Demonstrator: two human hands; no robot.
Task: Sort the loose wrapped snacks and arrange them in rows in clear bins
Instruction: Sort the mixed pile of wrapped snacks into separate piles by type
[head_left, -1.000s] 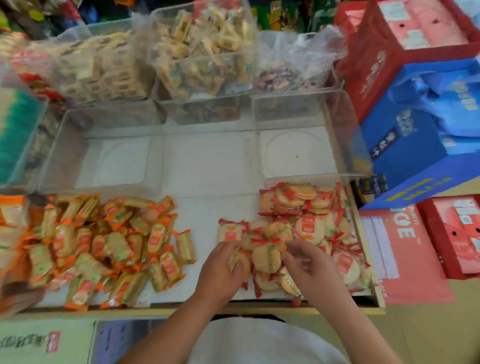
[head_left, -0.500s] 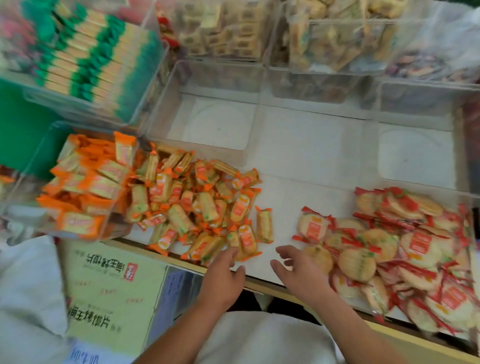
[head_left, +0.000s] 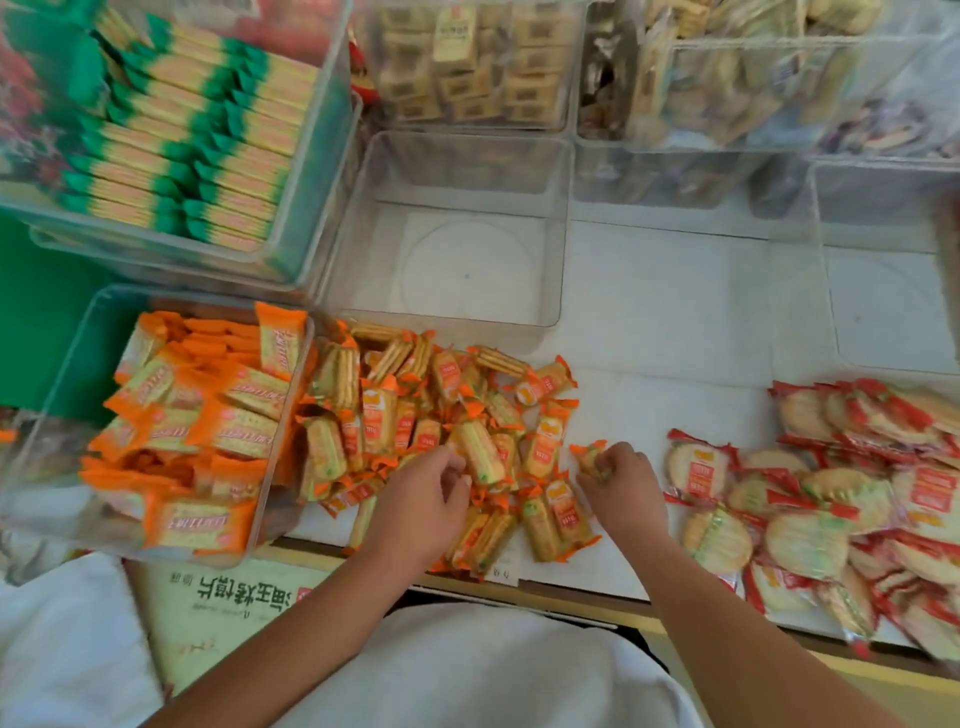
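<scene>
A loose pile of orange-wrapped cracker packs (head_left: 415, 410) lies on the white counter. My left hand (head_left: 421, 504) rests on the pile's near side, its fingers curled around one pack (head_left: 475, 449). My right hand (head_left: 621, 486) pinches a single orange-wrapped pack (head_left: 589, 457) at the pile's right edge. An empty clear bin (head_left: 457, 228) stands just behind the pile. To the right, round rice crackers in red wrappers (head_left: 831, 493) lie heaped.
A clear bin of larger orange packs (head_left: 192, 426) sits at the left, overhanging the counter edge. Behind it a bin holds rows of green-wrapped packs (head_left: 192, 135). More filled bins (head_left: 483, 62) line the back. Another empty bin (head_left: 883, 249) is at the right.
The view swung left from the red-wrapped round crackers to the orange pile. Both hands left the round crackers, crossed the counter edge and now each take hold of an orange pack.
</scene>
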